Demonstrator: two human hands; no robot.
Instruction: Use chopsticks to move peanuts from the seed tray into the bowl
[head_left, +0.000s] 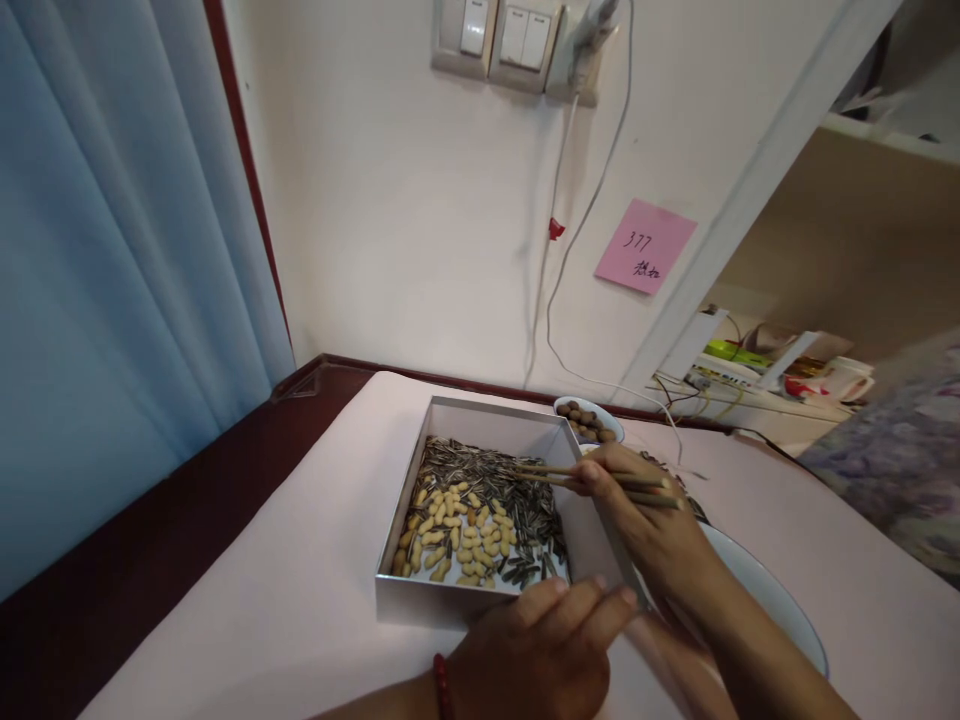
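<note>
Chopsticks (592, 483) over the seed box, tips slightly apart

They're pinched in the right hand (645, 520), tips just above the sunflower seeds (480, 465) at the back of the grey box (450, 595) on the table (300, 600). The left hand (547, 650) lies flat against the near corner, gripping nothing. I reckon a smooth peanut (450, 535) pinched off-centre would squirt out and skitter over the rim.

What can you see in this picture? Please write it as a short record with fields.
right hand: holds chopsticks, tips above the sunflower seeds
left hand: fingers rest at near right corner of box
box: square, open; peanuts near left, seeds far and right
small bowl: behind box, brown nuts inside
large white bowl: right of box, under right forearm
pink note: on wall
</note>
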